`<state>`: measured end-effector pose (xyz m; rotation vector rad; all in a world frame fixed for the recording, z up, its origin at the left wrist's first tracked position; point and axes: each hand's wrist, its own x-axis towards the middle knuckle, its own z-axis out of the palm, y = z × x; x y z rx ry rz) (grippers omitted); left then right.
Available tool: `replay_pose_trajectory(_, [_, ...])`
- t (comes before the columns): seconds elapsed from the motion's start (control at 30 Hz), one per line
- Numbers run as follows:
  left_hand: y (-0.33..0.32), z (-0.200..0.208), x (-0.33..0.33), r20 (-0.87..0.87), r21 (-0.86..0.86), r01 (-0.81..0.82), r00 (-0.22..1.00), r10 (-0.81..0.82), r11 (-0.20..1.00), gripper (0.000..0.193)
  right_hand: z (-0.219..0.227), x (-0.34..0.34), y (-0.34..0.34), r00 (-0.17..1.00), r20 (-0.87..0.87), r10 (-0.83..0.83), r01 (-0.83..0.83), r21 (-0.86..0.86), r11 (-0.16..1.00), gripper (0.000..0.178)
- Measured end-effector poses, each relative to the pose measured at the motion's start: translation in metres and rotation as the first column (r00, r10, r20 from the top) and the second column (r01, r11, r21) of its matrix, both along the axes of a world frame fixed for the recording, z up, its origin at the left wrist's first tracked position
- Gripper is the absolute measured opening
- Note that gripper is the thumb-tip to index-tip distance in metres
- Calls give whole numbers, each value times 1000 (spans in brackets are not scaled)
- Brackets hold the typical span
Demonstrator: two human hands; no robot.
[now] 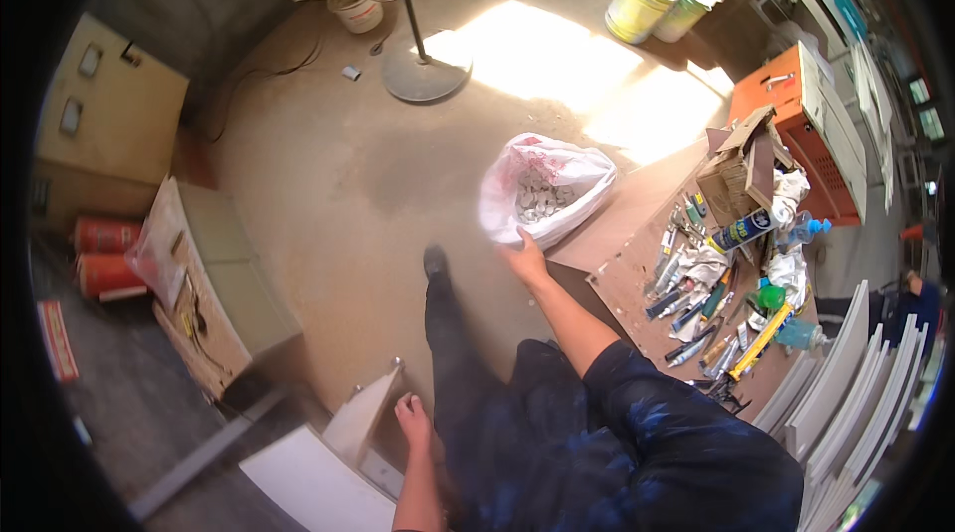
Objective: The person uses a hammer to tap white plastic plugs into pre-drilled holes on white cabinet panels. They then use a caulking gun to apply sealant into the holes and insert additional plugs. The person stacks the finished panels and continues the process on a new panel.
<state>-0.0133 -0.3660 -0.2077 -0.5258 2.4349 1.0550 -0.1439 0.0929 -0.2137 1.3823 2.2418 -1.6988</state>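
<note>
Right hand (pixel 524 259) is gripping the bottom edge of a white plastic bag (pixel 542 189) that sits right at the corner of the brown workbench (pixel 637 234), fingers curled onto the plastic; the bag's mouth gapes open just beyond the hand and it's loaded with small pale round pieces (pixel 542 196). Left hand (pixel 411 420) is way down low, loosely open with fingertips on the top of a white board (pixel 360 415). Further right of the gripping hand there's a messy pile of sealant tubes and tools (pixel 711 308) plus a torn cardboard box (pixel 741 169).

Tool clutter (pixel 711 298) crowds tabletop right of bag (pixel 542 189); floor (pixel 338 184) left open.
</note>
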Motion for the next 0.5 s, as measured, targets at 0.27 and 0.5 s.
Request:
replay_pose_trajectory(0.27, [128, -20, -206, 118, -110, 711, 703, -701, 694, 80, -198, -94, 112, 832, 548, -85, 25, 116, 993, 109])
replay_pose_trajectory(0.5, [185, -45, -283, 224, -71, 868, 493, -841, 491, 86, -329, -126, 249, 587, 640, 496, -603, -64, 795, 126])
